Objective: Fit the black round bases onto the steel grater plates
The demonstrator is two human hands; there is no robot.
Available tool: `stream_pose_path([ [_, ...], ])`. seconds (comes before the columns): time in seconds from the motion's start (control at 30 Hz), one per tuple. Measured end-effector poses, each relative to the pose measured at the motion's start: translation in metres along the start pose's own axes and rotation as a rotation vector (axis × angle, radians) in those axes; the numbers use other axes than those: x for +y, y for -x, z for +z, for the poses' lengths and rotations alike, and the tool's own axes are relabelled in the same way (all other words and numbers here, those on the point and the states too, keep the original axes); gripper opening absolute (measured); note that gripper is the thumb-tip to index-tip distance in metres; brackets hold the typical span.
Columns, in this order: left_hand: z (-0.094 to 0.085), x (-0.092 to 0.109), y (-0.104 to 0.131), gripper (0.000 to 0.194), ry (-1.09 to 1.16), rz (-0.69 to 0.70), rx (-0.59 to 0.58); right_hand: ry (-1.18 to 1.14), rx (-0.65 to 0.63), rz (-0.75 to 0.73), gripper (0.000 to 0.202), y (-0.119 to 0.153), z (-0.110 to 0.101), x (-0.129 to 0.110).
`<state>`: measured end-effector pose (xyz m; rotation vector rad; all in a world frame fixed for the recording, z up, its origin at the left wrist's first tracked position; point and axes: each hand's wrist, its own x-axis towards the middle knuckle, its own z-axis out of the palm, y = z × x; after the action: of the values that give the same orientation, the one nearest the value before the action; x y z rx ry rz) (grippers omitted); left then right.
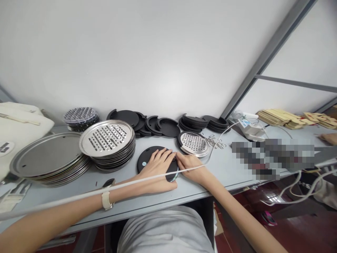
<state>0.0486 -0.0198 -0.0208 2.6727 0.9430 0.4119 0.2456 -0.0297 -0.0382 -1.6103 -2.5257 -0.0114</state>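
A black round disc (144,154) with a small pale sticker lies on the table in front of me. My left hand (159,165) rests flat across it, fingers stretched out and thumb by its near edge. At the disc's right edge, my right hand (188,164) is closed in a pinch; whatever sits between the fingertips is too small and hidden to name. Just beyond the right hand is a round metal grater plate (193,142) with a black rim part along its left side. Small bent wire pieces (214,140) are scattered to its right.
Left stand stacks of perforated metal plates (107,138) and larger plain metal discs (50,154). Black round holders (168,126) line the wall. A white cable (137,181) crosses over my forearms. Farther right are a white device (249,128) and yellowish flat pieces (276,116).
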Motion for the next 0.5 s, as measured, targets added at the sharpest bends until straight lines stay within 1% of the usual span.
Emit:
stream_pose_path([
  [0.23,-0.0021,0.0011,-0.0001,0.085,0.031,-0.019,-0.025,-0.072,0.096,0.053,0.023,0.0037,0.0060,-0.0046],
  [0.37,-0.0019,0.0018,-0.0009,0.086,0.039,-0.032,-0.036,-0.105,0.119,0.079,0.022,0.0046,0.0057,-0.0061],
  [0.5,-0.0002,0.0016,-0.0012,0.086,0.050,-0.031,-0.023,-0.153,0.133,0.099,0.022,0.0043,0.0042,-0.0077],
])
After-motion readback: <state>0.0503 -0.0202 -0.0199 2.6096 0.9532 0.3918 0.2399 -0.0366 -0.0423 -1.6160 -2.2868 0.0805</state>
